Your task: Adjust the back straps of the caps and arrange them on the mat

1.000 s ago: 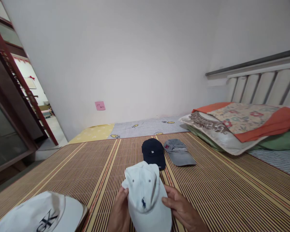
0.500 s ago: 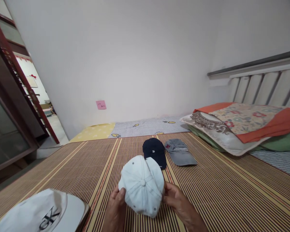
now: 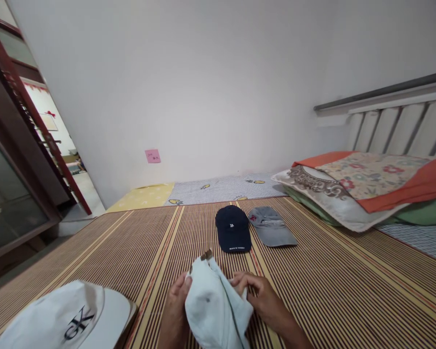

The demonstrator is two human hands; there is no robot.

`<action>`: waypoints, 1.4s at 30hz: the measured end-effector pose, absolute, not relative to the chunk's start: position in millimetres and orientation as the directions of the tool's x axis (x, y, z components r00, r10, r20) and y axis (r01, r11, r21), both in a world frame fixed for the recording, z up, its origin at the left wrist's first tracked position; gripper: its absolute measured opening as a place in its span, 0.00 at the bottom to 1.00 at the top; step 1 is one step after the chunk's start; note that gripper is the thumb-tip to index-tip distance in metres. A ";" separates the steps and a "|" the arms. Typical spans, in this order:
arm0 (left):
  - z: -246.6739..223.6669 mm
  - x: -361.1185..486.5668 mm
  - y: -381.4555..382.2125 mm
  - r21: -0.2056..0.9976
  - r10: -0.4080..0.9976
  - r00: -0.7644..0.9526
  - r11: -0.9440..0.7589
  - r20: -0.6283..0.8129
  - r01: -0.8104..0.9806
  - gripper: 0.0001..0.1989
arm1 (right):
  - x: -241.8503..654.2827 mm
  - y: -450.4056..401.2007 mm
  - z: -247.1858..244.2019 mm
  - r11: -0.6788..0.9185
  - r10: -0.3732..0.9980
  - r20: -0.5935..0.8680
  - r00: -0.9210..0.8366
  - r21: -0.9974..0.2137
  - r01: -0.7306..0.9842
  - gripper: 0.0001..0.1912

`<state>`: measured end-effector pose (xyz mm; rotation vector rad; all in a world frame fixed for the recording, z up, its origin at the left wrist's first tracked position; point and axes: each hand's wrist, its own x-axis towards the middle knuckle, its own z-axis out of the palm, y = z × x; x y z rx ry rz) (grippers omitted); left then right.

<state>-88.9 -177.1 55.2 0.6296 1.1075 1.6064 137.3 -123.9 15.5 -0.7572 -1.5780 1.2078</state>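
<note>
While our left hand [image 3: 174, 310] grips the pale cap [image 3: 209, 310] by one side and our right hand [image 3: 261, 295] pinches the other, we have it between both, equally near, long axis running away from us, brown buckle [image 3: 206, 255] end toward the navy cap [image 3: 233, 225]
</note>
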 end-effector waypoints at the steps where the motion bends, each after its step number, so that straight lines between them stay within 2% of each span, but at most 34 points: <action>1: 56.2 -87.2 -177.4 0.891 0.944 -0.306 -0.033 -0.121 -0.453 0.26 | 137.5 -123.7 14.2 0.327 0.889 0.314 -0.333 -0.945 -0.019 0.05; 4: 56.3 -83.9 -176.9 0.887 0.979 -0.202 -0.057 -0.042 -0.459 0.21 | 137.8 -121.4 8.0 0.364 0.892 0.306 -0.333 -0.923 0.127 0.07; 7: 52.5 -85.2 -175.2 0.905 0.988 -0.156 -0.072 0.006 -0.419 0.19 | 139.3 -118.6 0.4 0.391 0.889 0.315 -0.334 -0.900 0.191 0.08; 13: 43.9 -91.4 -172.5 0.921 0.985 -0.173 -0.082 0.016 -0.380 0.17 | 151.7 -112.6 -11.3 0.419 0.888 0.359 -0.288 -0.889 0.184 0.15; 19: 33.1 -94.8 -164.9 0.917 0.959 -0.276 -0.057 -0.059 -0.394 0.17 | 156.2 -118.0 11.3 0.336 0.935 0.298 -0.193 -0.916 0.217 0.14; 22: 28.2 -95.9 -160.8 0.905 0.954 -0.290 -0.053 -0.079 -0.421 0.15 | 148.6 -130.4 32.2 0.309 0.923 0.248 -0.296 -0.934 0.181 0.15; 25: 26.1 -96.3 -158.9 0.910 0.953 -0.295 -0.057 -0.074 -0.411 0.16 | 137.1 -143.3 45.8 0.281 0.892 0.176 -0.415 -0.938 0.204 0.07; 30: 30.6 -93.1 -162.3 0.909 0.961 -0.263 -0.034 -0.084 -0.414 0.13 | 128.3 -149.1 44.1 0.297 0.862 0.139 -0.487 -0.917 0.265 0.05; 33: 38.0 -91.2 -166.1 0.898 0.965 -0.242 -0.016 -0.101 -0.440 0.13 | 135.2 -145.0 39.2 0.181 0.862 0.083 -0.501 -0.972 0.150 0.08; 37: 42.4 -94.3 -168.2 0.900 0.984 -0.154 0.018 -0.094 -0.435 0.09 | 153.3 -140.3 37.2 -0.007 0.876 0.066 -0.478 -0.989 -0.150 0.18; 42: 36.7 -99.9 -169.1 0.914 0.998 -0.010 0.049 -0.058 -0.404 0.11 | 174.5 -133.6 27.1 -0.061 0.969 0.014 -0.245 -0.954 -0.294 0.25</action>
